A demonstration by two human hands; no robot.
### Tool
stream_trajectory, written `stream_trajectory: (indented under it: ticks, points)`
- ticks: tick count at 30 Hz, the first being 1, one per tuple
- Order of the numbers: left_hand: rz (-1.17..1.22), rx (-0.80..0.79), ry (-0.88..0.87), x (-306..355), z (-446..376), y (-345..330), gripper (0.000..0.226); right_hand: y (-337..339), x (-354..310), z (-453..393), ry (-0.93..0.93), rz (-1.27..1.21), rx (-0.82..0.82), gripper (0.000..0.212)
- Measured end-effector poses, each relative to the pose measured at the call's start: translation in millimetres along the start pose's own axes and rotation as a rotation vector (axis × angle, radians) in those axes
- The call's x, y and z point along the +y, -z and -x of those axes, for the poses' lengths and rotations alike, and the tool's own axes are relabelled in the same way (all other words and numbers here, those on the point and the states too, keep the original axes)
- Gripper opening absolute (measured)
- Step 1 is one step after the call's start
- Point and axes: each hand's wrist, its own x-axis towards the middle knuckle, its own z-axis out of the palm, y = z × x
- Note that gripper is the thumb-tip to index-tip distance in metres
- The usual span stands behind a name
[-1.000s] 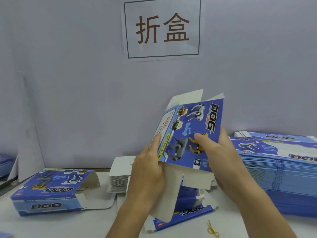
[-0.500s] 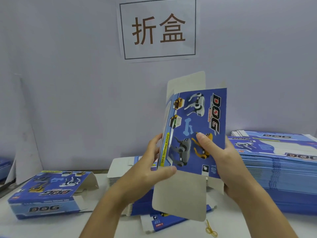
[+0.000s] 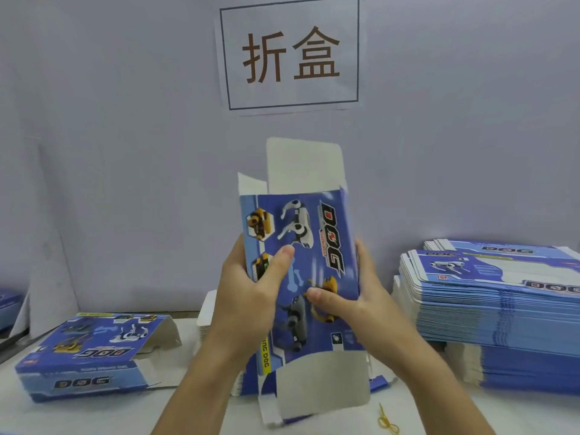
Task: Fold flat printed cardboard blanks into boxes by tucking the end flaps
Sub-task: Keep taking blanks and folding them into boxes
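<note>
I hold a blue printed "DOG" box blank (image 3: 317,246) upright in front of me, opened into a sleeve. Its grey end flaps stick out at the top and hang loose at the bottom. My left hand (image 3: 248,296) grips the left edge, thumb across the printed face. My right hand (image 3: 354,306) grips the right edge, thumb on the face near the yellow dog picture. A folded box (image 3: 84,356) lies on the table at the left with one end flap standing open.
A tall stack of flat blanks (image 3: 496,312) fills the right side of the white table (image 3: 94,416). Another pile of blanks (image 3: 208,318) lies behind my hands. A yellow rubber band (image 3: 387,423) lies near the front. A paper sign (image 3: 290,53) hangs on the wall.
The blank rose and turned upright, squaring into a sleeve. My left hand moved from its lower edge up to the left side, thumb now on the face.
</note>
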Motion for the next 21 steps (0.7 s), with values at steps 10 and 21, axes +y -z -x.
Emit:
stream_trajectory:
  ticks: [10,21]
  points:
    - [-0.098,-0.315,-0.081,2.9,8.9,-1.1,0.066,14.2,-17.2,-0.9,0.288,0.116,0.301,0.078]
    - [-0.055,0.086,-0.228,2.9,0.5,-4.6,0.065,-16.0,-3.6,-3.8,0.354,0.096,0.137,0.089]
